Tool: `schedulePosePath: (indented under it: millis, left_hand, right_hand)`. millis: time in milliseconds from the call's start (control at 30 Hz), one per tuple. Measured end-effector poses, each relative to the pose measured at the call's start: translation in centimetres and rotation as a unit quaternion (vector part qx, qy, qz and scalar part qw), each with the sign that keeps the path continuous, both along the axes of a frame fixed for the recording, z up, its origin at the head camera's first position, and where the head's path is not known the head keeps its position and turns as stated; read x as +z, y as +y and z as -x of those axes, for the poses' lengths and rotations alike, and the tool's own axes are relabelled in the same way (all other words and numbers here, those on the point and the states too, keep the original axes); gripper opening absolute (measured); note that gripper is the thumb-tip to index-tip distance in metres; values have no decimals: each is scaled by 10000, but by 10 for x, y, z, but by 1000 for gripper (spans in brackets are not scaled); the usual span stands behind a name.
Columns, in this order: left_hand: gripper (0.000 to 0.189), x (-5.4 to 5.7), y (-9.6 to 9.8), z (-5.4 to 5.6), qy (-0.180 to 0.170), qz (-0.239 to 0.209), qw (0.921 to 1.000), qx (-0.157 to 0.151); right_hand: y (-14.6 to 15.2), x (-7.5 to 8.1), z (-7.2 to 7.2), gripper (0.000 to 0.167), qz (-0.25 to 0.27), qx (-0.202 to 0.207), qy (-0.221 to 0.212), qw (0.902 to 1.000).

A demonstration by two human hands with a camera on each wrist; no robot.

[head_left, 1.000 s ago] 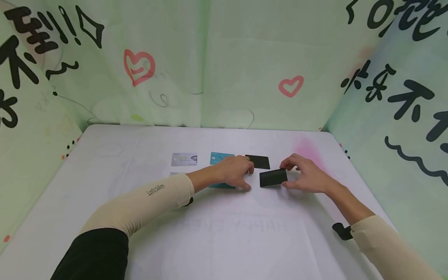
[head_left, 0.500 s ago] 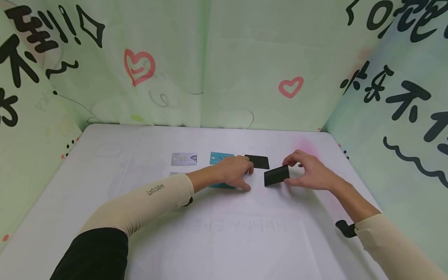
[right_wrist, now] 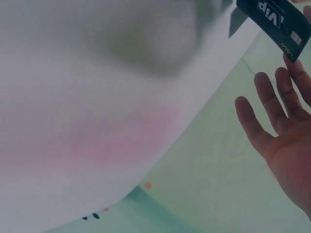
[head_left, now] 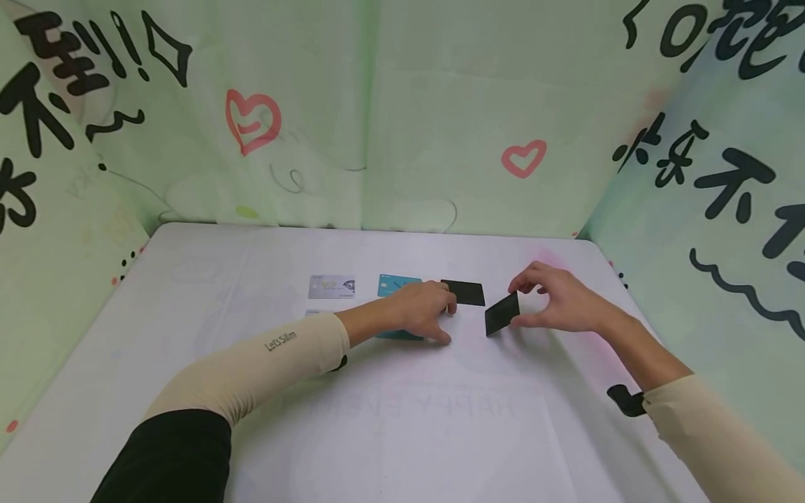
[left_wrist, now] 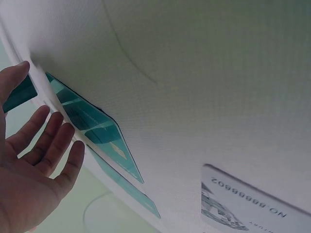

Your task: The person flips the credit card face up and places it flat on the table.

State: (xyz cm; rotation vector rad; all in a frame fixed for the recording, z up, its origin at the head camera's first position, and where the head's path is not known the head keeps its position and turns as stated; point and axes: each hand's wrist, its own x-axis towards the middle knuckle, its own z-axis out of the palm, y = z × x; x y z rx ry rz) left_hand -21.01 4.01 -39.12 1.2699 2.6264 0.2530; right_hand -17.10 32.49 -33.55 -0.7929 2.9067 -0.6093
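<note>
My right hand [head_left: 562,300] pinches a black card [head_left: 501,314] by its right edge, holding it tilted above the table. In the right wrist view the face of that card [right_wrist: 272,22] shows VIP lettering and a small chip. Flat on the table behind it lies another black card [head_left: 468,293]. My left hand [head_left: 420,311] is over the blue cards with its fingers loosely bent and nothing between them. It partly covers an upper blue card [head_left: 393,284] and a lower blue card [head_left: 400,335]. Whether it touches the table is unclear.
A silver card [head_left: 331,286] lies to the left. A second pale card [head_left: 312,312] beneath it is mostly hidden by my left arm. Green cloth walls [head_left: 428,112] with drawings enclose the white table [head_left: 377,433] at the back and sides.
My right hand has moved slightly right and away from me, taking the black card along. The card has turned to a steeper tilt. My left hand has stayed where it was.
</note>
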Motion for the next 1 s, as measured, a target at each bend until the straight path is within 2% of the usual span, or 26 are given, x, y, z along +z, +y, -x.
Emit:
schedulePosePath:
  millis: [133,267,1000]
  left_hand:
    - [51,0,0,0,4,-19,10000,9]
    - [51,0,0,0,22,-24,10000,14]
    - [55,0,0,0,-84,9,9999,63]
  right_hand:
    - [-5,10,4,46,-168,-25,-182,9997]
    - [-10,12,6,45,-273,-50,-346,9990]
    - [-14,-8,7,57,141,-49,-527,9985]
